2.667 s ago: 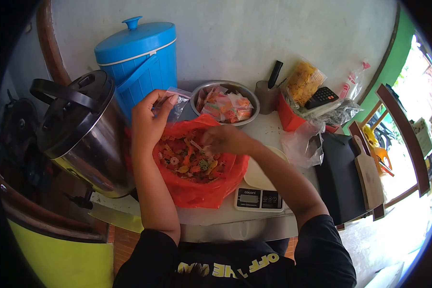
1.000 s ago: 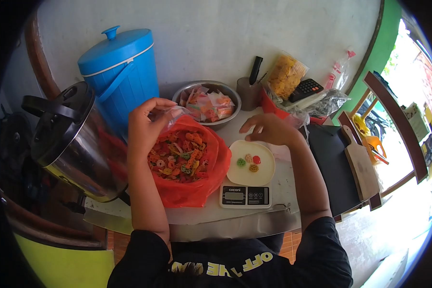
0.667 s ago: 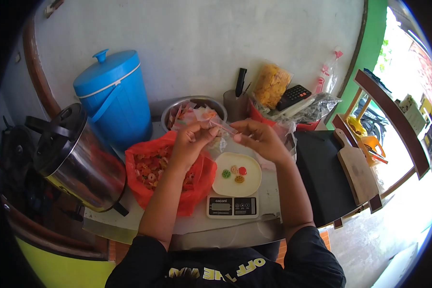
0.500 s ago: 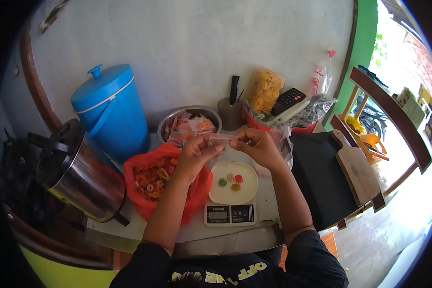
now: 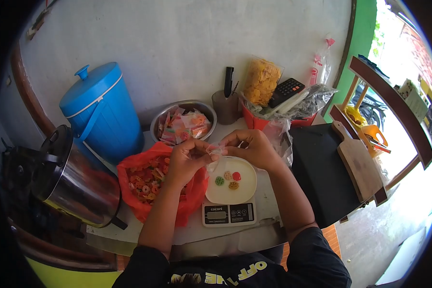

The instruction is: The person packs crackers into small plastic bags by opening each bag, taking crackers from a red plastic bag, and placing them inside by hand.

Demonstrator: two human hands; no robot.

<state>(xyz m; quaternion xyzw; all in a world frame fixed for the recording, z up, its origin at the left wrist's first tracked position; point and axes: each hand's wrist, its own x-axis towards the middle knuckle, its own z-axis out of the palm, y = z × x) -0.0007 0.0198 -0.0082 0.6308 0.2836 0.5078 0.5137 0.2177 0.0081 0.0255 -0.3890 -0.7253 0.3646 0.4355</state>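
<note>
My left hand [image 5: 189,156] and my right hand [image 5: 249,146] meet above the scale, both pinching a small clear plastic bag [image 5: 214,161]. Below them, a white plate [image 5: 221,196] rests on a digital kitchen scale [image 5: 229,214]. Several small wheel-shaped pieces in green, cream, red and brownish yellow [image 5: 234,185] lie on the plate. Left of it stands an open red plastic bag [image 5: 137,206] full of colourful pieces [image 5: 146,180], partly hidden by my left forearm. Behind my left hand, a metal bowl [image 5: 154,126] holds several small filled packets [image 5: 185,126].
At left stand a blue lidded jug [image 5: 103,115] and a steel pot [image 5: 89,182]. A red basket [image 5: 254,121] at the back carries yellow chips [image 5: 262,81], a calculator [image 5: 286,92] and plastic bags. A wooden board [image 5: 360,165] lies on a black surface [image 5: 317,177] at right.
My hands have moved slightly closer together, and the plastic bag, stretched between them before, now hangs down from my fingers. The camera view has shifted a little.
</note>
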